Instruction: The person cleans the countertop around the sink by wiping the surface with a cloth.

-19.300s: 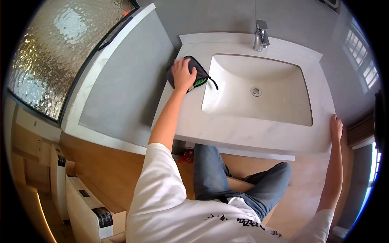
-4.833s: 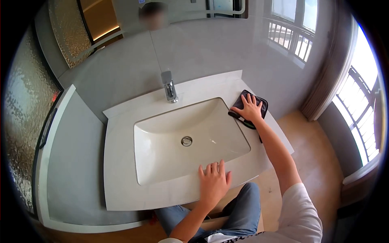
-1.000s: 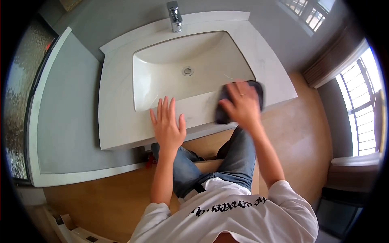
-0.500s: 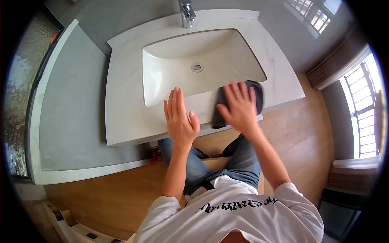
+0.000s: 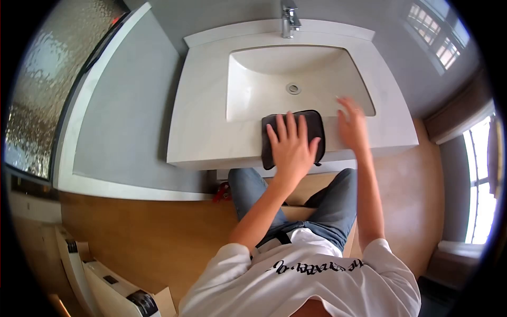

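A dark zippered pouch [image 5: 269, 138] lies on the front edge of the white counter [image 5: 203, 124], partly overhanging it, just in front of the sink basin [image 5: 253, 79]. My left hand [image 5: 292, 148] rests flat on top of the pouch with its fingers spread. To the right of the pouch, my right hand [image 5: 353, 124] is slightly blurred over the counter's front, fingers apart and holding nothing. Its fingertips reach over the basin's front right part.
A chrome faucet [image 5: 289, 20] stands behind the basin. On the left is a grey partition with a white ledge [image 5: 132, 189]. Boxes [image 5: 113, 288] stand on the floor at lower left. A red object [image 5: 222, 192] is under the counter. Curtains and a window are at right.
The pouch has moved left along the counter's front edge. My right hand has come off it, and my left hand now lies on it. The view has shifted left.
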A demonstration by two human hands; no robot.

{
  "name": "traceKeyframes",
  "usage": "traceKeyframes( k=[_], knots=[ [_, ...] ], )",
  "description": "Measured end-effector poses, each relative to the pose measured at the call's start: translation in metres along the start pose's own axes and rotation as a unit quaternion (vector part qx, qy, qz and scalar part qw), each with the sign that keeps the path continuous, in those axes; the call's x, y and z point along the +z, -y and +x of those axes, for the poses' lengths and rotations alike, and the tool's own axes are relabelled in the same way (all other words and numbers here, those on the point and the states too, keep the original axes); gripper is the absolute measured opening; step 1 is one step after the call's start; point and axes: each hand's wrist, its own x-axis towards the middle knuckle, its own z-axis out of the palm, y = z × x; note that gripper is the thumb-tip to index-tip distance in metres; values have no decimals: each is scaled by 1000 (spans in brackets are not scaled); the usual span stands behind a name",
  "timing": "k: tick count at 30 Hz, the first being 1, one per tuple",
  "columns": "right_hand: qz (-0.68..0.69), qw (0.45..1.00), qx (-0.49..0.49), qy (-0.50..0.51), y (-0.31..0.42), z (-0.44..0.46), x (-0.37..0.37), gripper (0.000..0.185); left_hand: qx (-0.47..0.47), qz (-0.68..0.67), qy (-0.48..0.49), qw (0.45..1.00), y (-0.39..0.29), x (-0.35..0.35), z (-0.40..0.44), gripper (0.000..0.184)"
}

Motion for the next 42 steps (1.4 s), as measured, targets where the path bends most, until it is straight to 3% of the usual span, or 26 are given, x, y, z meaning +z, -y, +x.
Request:
traceKeyframes(
  k=[4, 7, 10, 13, 20, 23, 25, 28, 31, 33, 37, 42],
  knots=[
    [-197, 976, 89, -26, -3, -1, 0, 39, 22, 7, 9, 1000, -36, 28, 22, 63],
    [-209, 971, 115, 3, -20, 3, 10, 46, 27, 6, 22, 999, -63, 42, 29, 63],
    [-180, 978, 104, -3, -31, 1, 6, 47, 48, -91, 2, 995, -50, 37, 24, 61],
    [-184, 976, 110, 27, -20, 1, 2, 49, 52, -103, -5, 993, -20, 18, 11, 60],
    [-186, 973, 125, 57, -13, -3, -2, 52, -32, 82, 4, 996, 136, -65, -37, 59],
    [-207, 970, 120, 52, -9, -2, -2, 48, -161, 153, -9, 975, 216, -83, -56, 55],
    [-226, 965, 125, 48, -6, -2, 1, 46, -267, 150, 18, 952, 232, -96, -56, 59],
    [-243, 960, 124, 62, -2, -3, 1, 45, -314, 231, 42, 920, 217, -78, -48, 67],
    [-249, 959, 117, 67, 0, -2, 1, 44, -271, 204, 17, 940, 183, -59, -39, 69],
    [-240, 960, 120, 75, 3, -2, -2, 43, -198, 193, 70, 959, 141, -53, -32, 70],
    [-227, 961, 131, 88, 0, -2, -4, 39, -30, 57, 69, 996, 88, -49, -36, 67],
    [-216, 966, 118, 81, 2, -3, -6, 37, -35, 35, 68, 996, 125, -65, -43, 61]
  ],
)
